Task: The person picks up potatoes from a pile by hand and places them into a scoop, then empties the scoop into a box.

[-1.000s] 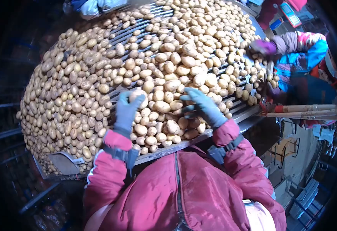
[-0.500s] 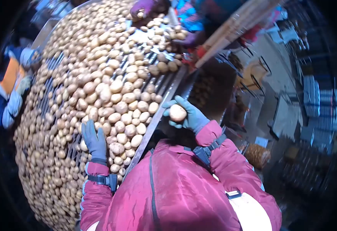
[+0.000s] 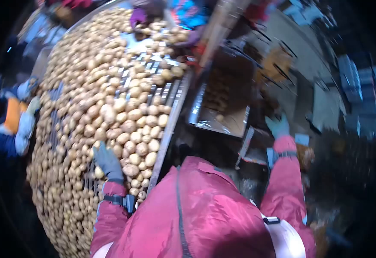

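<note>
Potatoes (image 3: 110,114) lie thickly spread over a slatted sorting table (image 3: 164,139) on my left. My gloved left hand (image 3: 107,162) rests on them near the table's edge, fingers stretched out, with single potatoes touching or close to its fingertips and side. Far out to the right, my gloved right hand (image 3: 278,125) is extended away from the table. Its fingers look spread, somewhat blurred, and no potato shows in it. Below and around that hand are dark containers whose contents are hard to make out.
A large box (image 3: 226,122) with some potatoes inside stands right of the table. A wooden post (image 3: 218,32) rises at the table's far corner. Co-workers' gloved hands (image 3: 34,104) and purple glove (image 3: 138,18) are at the table's left and far sides. White stacked crates (image 3: 362,81) stand far right.
My right hand has swung from the table edge far to the right, and the potato it held is gone from it. My left hand stays on the potatoes. The view has shifted slightly.
</note>
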Motion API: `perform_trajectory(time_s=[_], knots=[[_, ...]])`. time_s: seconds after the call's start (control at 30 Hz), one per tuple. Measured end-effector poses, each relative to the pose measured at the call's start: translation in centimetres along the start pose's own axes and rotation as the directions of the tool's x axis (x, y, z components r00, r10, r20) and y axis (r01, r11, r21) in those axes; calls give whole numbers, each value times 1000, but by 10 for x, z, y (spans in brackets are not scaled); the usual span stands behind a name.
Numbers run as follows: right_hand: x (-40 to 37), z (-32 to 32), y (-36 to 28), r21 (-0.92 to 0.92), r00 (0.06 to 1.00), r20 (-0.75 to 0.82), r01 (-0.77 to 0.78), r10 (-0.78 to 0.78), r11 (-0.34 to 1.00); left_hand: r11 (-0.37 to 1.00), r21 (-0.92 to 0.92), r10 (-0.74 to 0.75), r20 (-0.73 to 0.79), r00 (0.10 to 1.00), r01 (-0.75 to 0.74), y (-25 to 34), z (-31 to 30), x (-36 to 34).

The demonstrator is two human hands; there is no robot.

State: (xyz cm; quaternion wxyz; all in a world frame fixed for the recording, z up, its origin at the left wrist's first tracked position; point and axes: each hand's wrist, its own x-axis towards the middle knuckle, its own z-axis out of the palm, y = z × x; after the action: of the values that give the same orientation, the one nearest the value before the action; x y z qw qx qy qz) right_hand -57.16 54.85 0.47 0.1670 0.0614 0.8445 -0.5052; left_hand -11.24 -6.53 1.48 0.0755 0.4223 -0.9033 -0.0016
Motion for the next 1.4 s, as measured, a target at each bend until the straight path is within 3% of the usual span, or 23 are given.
perform_trajectory(time_s=[0.03,0.07,0.13,0.17,0.2,0.3,0.33,0.37,0.5,0.6,0.7,0.77,0.83,0.9,0.93,0.97,1.03,1.1,1.13,1.17,1.3,1.33,1.4], knots=[[-21,15,-32,652,971,158,-240,181,719,993,-9,-117,76,990,118,3,4,8],[-40,40,-79,687,900,341,-435,272,581,947,316,35,50,998,-49,-31,54,-4],[-67,117,-121,614,770,632,-569,91,548,895,446,-153,246,957,28,7,7,2],[-80,165,-151,485,483,870,-797,-103,360,980,187,94,-114,989,-72,-17,37,-14],[-123,211,-211,304,697,709,-443,110,844,991,133,21,-35,999,-16,-9,32,-14],[-142,316,-239,248,479,871,-232,-112,941,989,-147,-48,-125,991,29,19,-11,-3],[-147,345,-253,214,496,867,-294,-42,932,986,-157,-66,-111,992,49,21,-12,-3],[-132,376,-244,199,489,861,-76,-137,977,983,-171,-85,-102,991,67,22,-13,-3],[-146,463,-284,216,353,728,696,-588,684,978,-203,-70,-87,994,51,20,-16,-3],[-142,525,-287,32,269,799,874,-538,484,964,-255,-97,-54,994,80,21,-25,-9],[-130,531,-292,-52,333,812,860,-480,508,947,-310,-100,-21,995,88,18,-15,-23],[-97,539,-275,-17,398,868,621,-298,783,976,-189,-94,94,991,110,12,15,-37],[-68,520,-274,271,286,801,611,-526,744,946,-302,-65,171,983,115,36,-31,-19],[-73,479,-294,321,411,862,11,-297,947,972,-233,-10,-7,1000,8,51,-45,0],[-75,462,-303,288,331,911,-82,-246,954,973,-232,-12,-1,1000,11,55,-48,8],[-86,443,-304,245,392,920,-507,-32,826,980,-192,-52,24,998,56,61,-50,18],[-67,425,-266,150,275,954,-85,-121,985,984,-152,-86,50,995,93,75,-42,37],[-107,415,-265,-123,175,973,-167,152,978,958,-222,-185,-8,983,179,89,-34,53],[-117,421,-242,-65,19,998,-67,66,996,969,-156,-166,155,974,191,87,-8,69],[-116,436,-202,123,87,986,176,-140,977,978,-158,-119,116,986,137,92,0,86],[-99,458,-229,-6,260,966,7,4,1000,925,-377,-40,-227,973,-50,131,-8,139],[-84,467,-227,-22,304,953,41,9,999,982,-167,59,-184,981,-91,141,9,142],[-66,483,-241,-20,365,931,77,-9,997,923,-385,45,63,997,-17,162,-19,164]])
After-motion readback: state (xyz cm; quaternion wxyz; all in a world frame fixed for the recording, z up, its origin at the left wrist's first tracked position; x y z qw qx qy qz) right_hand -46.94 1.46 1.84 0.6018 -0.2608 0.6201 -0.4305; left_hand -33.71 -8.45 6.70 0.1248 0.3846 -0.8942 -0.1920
